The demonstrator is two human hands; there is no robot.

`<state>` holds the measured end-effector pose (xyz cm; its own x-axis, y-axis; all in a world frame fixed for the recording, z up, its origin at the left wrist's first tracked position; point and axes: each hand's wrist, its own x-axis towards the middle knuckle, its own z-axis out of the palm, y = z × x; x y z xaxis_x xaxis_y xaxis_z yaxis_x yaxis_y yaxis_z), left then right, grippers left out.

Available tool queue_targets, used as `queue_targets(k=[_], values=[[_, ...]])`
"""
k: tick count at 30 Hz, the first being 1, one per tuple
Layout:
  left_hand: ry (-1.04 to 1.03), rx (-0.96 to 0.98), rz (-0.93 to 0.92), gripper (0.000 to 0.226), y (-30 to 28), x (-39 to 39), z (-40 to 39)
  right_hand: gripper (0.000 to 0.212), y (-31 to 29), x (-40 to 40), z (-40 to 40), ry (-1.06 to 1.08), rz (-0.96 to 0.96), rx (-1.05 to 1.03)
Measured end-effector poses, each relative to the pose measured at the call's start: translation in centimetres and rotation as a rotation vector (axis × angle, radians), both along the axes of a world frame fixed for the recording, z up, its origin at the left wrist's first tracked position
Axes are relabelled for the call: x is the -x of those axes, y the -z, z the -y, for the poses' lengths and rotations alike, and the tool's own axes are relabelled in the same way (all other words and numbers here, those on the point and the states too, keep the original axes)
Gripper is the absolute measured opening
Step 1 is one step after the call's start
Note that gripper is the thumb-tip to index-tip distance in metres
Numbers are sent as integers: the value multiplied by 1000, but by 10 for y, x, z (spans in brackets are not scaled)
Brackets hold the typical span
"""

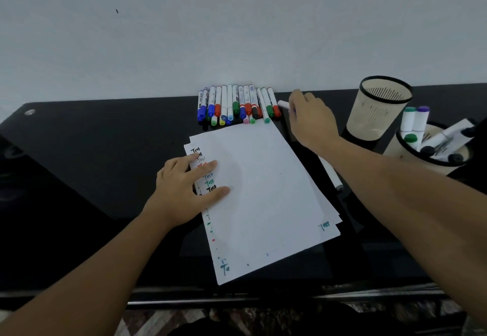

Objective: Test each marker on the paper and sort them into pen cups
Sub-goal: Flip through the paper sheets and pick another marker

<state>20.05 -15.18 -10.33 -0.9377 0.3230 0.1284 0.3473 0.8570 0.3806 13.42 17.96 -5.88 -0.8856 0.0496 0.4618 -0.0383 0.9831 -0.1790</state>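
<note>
Left hand [185, 187] presses flat on the paper [263, 193]; right hand [309, 119] grasps a marker [284, 104] by the row [237, 105] at the desk's [92, 138] far edge.

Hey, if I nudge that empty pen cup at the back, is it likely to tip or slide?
The far cup looks tall for its base and holds nothing visible, so it is probably light and may tip if pushed near the rim. The table looks glossy, so a low push would likely slide it. The other cup sits close, so it might bump that.
</note>
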Motion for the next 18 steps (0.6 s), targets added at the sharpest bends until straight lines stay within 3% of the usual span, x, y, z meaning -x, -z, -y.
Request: queue_targets(k=[4, 9, 12, 16, 18], values=[[4, 5, -1, 86, -1, 1, 0, 19, -18, -21, 9, -143, -126, 157], [10, -74, -10, 84, -4, -1, -2, 18, -32, -51, 29, -252, -249, 121], [-9, -209, -70, 77, -7, -7, -2, 21, -42, -73, 48, -377, -101, 145], [-75, -307, -86, 60, -15, -19, 0, 40, -42, -97, 84, -495, 123, 23], [-74, -325, -78, 56, -18, -23, 5, 41, -37, -106, 96, -505, 247, 117]])
